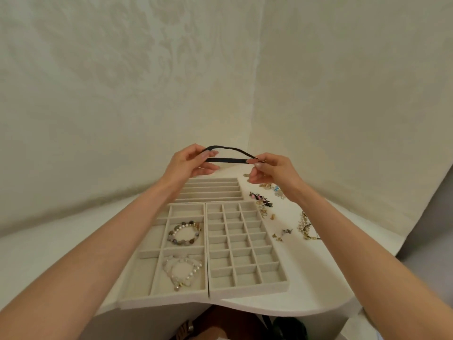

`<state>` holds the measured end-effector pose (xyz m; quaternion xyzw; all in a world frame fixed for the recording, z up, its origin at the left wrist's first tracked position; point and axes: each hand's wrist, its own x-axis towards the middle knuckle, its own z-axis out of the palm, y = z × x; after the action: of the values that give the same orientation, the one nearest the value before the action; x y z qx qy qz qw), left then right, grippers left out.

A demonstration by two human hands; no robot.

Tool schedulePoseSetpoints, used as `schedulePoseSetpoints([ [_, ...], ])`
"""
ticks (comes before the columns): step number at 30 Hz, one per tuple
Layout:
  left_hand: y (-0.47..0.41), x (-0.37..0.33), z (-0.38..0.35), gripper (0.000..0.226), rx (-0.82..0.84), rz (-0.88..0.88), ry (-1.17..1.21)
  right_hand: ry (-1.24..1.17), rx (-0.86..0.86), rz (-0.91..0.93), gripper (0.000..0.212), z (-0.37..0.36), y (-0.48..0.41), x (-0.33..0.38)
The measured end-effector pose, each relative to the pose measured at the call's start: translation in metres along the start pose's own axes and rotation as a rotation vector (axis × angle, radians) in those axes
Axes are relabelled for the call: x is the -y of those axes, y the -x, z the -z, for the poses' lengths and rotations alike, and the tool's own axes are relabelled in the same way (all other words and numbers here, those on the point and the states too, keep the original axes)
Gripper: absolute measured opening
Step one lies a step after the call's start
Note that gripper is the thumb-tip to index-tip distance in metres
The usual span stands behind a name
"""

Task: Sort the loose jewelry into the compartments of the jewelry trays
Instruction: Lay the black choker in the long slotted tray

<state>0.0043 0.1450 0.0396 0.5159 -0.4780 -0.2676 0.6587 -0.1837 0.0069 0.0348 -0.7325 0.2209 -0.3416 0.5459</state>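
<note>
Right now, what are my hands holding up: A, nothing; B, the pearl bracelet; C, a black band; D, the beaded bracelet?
C: the left hand and right hand each pinch an end of the black band, stretched between them.

Three trays stand on the table (318,280): one slotted tray (210,185), one grid tray (247,292), one mixed tray (159,300). Two bracelets lie in the mixed tray: one grey bracelet (181,242), one pearl bracelet (193,271). One black band (226,160) is held by two hands, the left hand (188,164) and the right hand (274,171). The loose pieces (263,204) are too tangled to count.
</note>
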Motion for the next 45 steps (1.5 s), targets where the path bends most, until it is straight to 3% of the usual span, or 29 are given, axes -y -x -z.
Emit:
schedulePoseSetpoints([
  [3,-0.011,0.008,0.018,0.010,-0.151,0.055,-0.028,-0.130,0.016,-0.032,0.015,-0.005,-0.013,0.000],
  [8,-0.036,0.029,0.050,0.013,-0.250,0.070,-0.335,-0.046,-0.052,-0.125,0.014,-0.021,-0.045,-0.010],
  [13,-0.055,0.050,0.079,0.018,-0.188,0.126,-0.592,0.152,-0.142,-0.214,0.014,-0.036,-0.080,-0.033],
  [17,-0.060,0.069,0.090,0.015,-0.117,0.120,-0.904,0.329,-0.163,-0.152,0.014,-0.048,-0.095,-0.052],
  [27,-0.065,0.086,0.091,0.017,-0.050,0.143,-1.244,0.518,-0.170,-0.088,0.020,-0.052,-0.107,-0.079],
  [31,-0.066,0.088,0.088,0.018,-0.050,0.093,-1.291,0.541,-0.169,-0.087,0.030,-0.053,-0.109,-0.082],
  [45,-0.053,0.080,0.084,0.021,-0.145,0.024,-1.251,0.434,-0.119,-0.028,0.023,-0.033,-0.075,-0.055],
])
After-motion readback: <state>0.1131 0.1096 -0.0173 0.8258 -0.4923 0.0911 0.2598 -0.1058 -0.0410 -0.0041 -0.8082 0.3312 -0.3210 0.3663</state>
